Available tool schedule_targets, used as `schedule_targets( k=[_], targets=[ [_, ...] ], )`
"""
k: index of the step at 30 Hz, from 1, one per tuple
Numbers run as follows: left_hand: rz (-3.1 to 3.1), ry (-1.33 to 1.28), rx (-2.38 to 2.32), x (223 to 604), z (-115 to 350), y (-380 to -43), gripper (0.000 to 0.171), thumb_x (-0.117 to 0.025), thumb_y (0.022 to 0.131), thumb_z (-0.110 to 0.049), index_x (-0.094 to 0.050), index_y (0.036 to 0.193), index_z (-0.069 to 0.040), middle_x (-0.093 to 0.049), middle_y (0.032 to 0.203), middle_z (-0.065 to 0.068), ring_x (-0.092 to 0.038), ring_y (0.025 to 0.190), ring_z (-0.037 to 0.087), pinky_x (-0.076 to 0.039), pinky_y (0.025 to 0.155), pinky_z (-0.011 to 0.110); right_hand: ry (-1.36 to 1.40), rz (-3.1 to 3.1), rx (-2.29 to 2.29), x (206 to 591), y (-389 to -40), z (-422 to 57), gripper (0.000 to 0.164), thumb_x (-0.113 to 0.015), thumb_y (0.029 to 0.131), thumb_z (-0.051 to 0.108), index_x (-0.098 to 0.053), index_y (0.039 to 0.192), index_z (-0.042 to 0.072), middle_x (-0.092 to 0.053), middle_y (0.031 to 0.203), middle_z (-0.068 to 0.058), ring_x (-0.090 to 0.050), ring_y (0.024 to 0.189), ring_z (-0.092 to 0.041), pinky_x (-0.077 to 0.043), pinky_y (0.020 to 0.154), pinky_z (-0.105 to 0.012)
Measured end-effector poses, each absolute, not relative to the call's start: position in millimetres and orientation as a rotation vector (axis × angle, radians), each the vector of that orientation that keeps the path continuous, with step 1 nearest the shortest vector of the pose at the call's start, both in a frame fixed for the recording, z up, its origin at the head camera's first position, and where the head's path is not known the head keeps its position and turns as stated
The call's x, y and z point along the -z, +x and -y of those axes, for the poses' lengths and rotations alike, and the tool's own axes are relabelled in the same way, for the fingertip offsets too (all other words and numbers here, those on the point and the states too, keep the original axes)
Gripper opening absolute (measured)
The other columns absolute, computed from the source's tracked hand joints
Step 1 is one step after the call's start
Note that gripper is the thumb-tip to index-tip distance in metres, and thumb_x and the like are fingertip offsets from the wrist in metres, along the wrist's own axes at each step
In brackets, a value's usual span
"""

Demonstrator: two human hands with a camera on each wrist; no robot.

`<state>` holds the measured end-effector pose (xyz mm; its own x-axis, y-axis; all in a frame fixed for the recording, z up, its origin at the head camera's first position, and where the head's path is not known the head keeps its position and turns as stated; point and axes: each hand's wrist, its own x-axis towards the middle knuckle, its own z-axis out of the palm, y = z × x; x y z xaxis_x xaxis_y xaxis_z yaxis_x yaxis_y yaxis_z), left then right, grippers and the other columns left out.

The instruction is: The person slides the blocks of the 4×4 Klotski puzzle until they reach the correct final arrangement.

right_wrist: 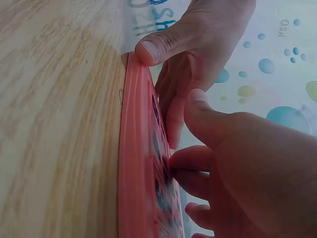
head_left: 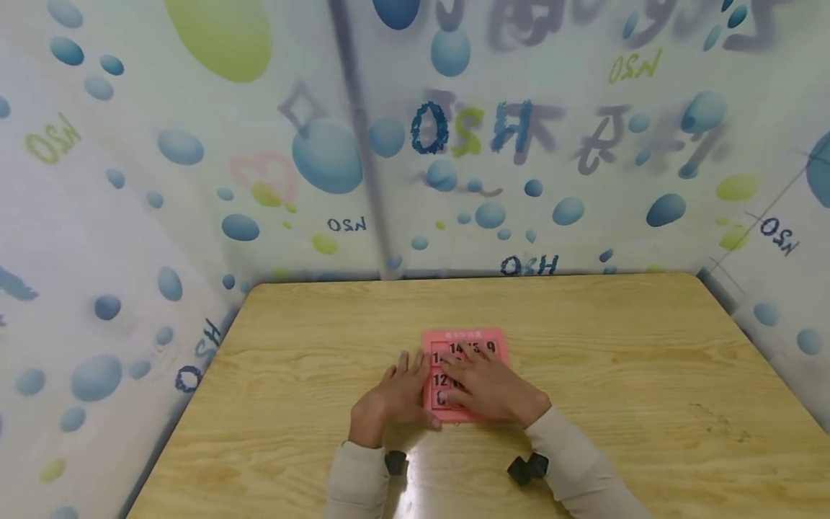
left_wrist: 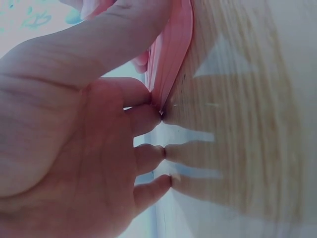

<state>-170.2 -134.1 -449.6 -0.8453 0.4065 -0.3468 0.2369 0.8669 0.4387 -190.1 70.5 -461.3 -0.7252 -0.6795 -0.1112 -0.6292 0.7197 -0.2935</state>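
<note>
A pink sliding number puzzle lies flat on the wooden table, its black-numbered tiles partly covered by my hands. Along its left side rests my left hand, fingers spread and fairly straight. In the left wrist view, those fingertips meet the tabletop, the upper ones right at the pink frame. My left thumb touches the frame's near left corner in the right wrist view. My right hand reaches over the puzzle from the right, its loosely bent fingers touching the tiles.
The wooden table extends around the puzzle on all sides. Behind it stands a white wall covering with blue and green bubbles and reversed lettering. Dark wrist devices sit below both hands. Faint marks show on the tabletop at the right.
</note>
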Motion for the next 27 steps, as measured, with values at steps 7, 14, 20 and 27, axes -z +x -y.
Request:
schedule_targets(
  k=[7, 14, 20, 27],
  targets=[
    [-2.613, 0.465, -0.526, 448.8, 135.1, -170.0, 0.117, -0.084, 0.075, -0.044, -0.014, 0.158, 0.001, -0.009, 0.165, 0.021, -0.003, 0.151, 0.044, -0.014, 0.122, 0.056, -1.025, -2.728, 0.347, 464.8, -192.1, -68.6, 0.063, -0.042, 0.103, 0.05, -0.036, 0.155, 0.014, -0.034, 0.16, -0.005, -0.019, 0.151, -0.035, -0.012, 0.122, -0.056],
    [-2.614, 0.481, -0.527, 447.7, 135.8, -169.1, 0.117, -0.085, 0.074, -0.043, -0.015, 0.157, 0.002, -0.01, 0.164, 0.022, -0.005, 0.151, 0.045, -0.016, 0.121, 0.057, -1.01, -2.725, 0.399, 466.1, -194.4, -67.7, 0.066, -0.041, 0.102, 0.053, -0.036, 0.154, 0.013, -0.035, 0.16, -0.006, -0.015, 0.152, -0.036, -0.01, 0.122, -0.059],
    [-2.619, 0.493, -0.523, 449.5, 134.1, -169.2, 0.117, -0.085, 0.074, -0.042, -0.016, 0.157, 0.002, -0.01, 0.164, 0.023, -0.005, 0.151, 0.045, -0.015, 0.121, 0.057, -0.974, -2.722, 0.401, 467.8, -198.3, -69.0, 0.067, -0.041, 0.102, 0.055, -0.034, 0.156, 0.016, -0.032, 0.161, -0.003, -0.012, 0.153, -0.034, -0.007, 0.122, -0.06],
    [-2.613, 0.478, -0.519, 452.7, 134.8, -171.4, 0.117, -0.084, 0.074, -0.044, -0.015, 0.158, 0.0, -0.008, 0.165, 0.021, -0.004, 0.151, 0.044, -0.014, 0.122, 0.056, -0.975, -2.716, 0.395, 467.6, -199.6, -68.1, 0.067, -0.042, 0.102, 0.053, -0.031, 0.156, 0.015, -0.028, 0.163, -0.005, -0.011, 0.153, -0.034, -0.006, 0.121, -0.061]
  ],
)
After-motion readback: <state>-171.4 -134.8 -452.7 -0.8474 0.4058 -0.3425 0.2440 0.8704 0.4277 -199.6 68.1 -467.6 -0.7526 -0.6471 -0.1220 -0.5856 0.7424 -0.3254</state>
